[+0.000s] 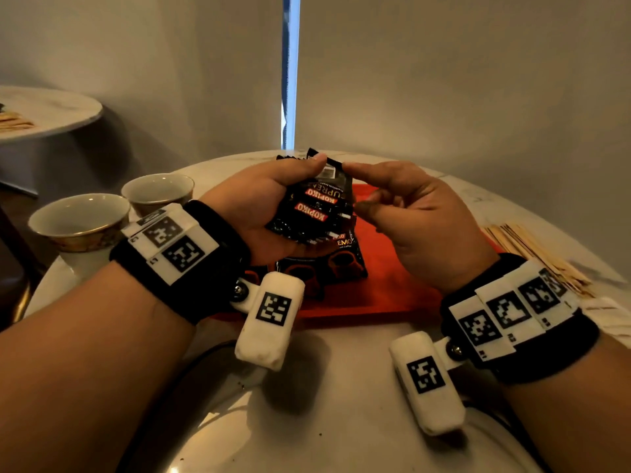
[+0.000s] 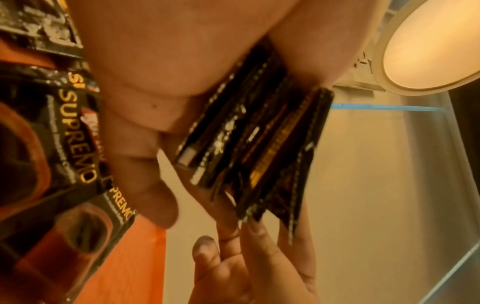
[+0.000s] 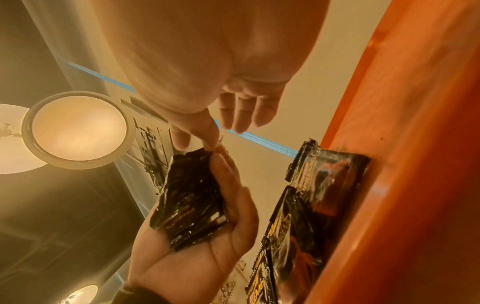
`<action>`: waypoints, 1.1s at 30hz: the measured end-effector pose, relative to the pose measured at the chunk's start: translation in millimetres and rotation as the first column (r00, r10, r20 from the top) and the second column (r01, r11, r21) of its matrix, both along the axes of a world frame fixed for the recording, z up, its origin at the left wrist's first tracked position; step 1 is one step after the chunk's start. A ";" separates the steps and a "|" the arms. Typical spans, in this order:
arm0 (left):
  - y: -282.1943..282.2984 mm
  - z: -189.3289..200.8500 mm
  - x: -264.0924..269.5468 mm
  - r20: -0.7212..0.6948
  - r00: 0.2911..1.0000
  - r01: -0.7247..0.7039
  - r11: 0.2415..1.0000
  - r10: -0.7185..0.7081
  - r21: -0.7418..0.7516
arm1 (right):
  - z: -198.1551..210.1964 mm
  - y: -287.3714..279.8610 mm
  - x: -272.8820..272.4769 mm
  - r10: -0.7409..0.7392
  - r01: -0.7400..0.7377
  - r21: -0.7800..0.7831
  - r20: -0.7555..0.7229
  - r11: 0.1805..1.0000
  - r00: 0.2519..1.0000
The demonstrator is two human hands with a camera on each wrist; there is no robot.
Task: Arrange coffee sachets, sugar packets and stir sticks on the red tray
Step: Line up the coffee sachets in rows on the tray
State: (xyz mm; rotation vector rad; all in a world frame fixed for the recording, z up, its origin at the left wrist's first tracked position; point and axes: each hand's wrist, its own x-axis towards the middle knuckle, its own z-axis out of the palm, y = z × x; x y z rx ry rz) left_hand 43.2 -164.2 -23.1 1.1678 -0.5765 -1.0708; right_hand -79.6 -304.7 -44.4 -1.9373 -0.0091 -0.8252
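Honestly, with the left hand (image 1: 263,206) clutching a fanned stack of coffee sachets (image 1: 316,206) above the red tray (image 1: 392,268) and the right hand (image 1: 406,213) loose-fingered, seemingly just touching its top edge, one could slip.

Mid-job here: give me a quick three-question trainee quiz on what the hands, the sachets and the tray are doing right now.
1. True or false: the left hand has a grip on a stack of coffee sachets.
2. Where do the stir sticks lie? A) on the red tray B) on the table right of it C) in a cup
3. Fill in: loose sachets already lie on the red ____.

Key: 1 true; 2 B; 3 tray.
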 end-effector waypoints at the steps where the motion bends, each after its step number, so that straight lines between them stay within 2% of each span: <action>1: 0.0 -0.3 -0.2 0.008 1.000 0.026 1.000 -0.026 0.014 | -1.2 -1.7 0.6 -0.019 0.019 -0.031 0.005 0.999 1.000; 7: 1.0 -1.4 0.3 0.048 0.988 0.145 0.989 -0.147 0.040 | -8.4 -11.1 3.6 -0.027 0.027 -0.008 -0.016 1.000 1.000; 12: 5.2 0.4 3.3 -0.027 0.988 0.155 0.988 -0.155 -0.007 | -11.9 -9.5 4.7 -0.017 0.017 0.022 -0.011 1.000 1.000; 17: 6.9 5.4 6.5 -0.051 0.997 0.060 0.997 -0.062 -0.048 | -11.7 -11.9 6.3 -0.111 0.109 0.032 0.042 0.993 0.993; 21: 9.7 7.4 16.0 -0.078 0.997 -0.021 0.999 0.018 -0.048 | -5.9 -15.6 3.4 -0.260 0.244 0.157 0.086 0.957 0.962; 24: 12.7 9.9 23.9 -0.142 0.983 -0.123 0.991 0.114 -0.053 | -10.0 -25.2 3.8 -0.312 0.322 0.179 -0.080 0.930 0.947; 27: 14.0 10.6 27.3 -0.154 0.973 -0.181 0.982 0.171 -0.052 | -18.1 -29.1 5.8 -0.170 0.254 0.265 -0.300 0.930 0.939; 29: 14.3 11.1 27.8 -0.159 0.969 -0.199 0.978 0.189 -0.055 | -17.7 -26.3 3.8 -0.085 0.206 0.258 -0.413 0.944 0.907; 33: 13.8 10.6 27.0 -0.157 0.970 -0.190 0.981 0.184 -0.027 | -17.4 -29.2 0.5 -0.054 0.178 0.179 -0.542 0.968 0.839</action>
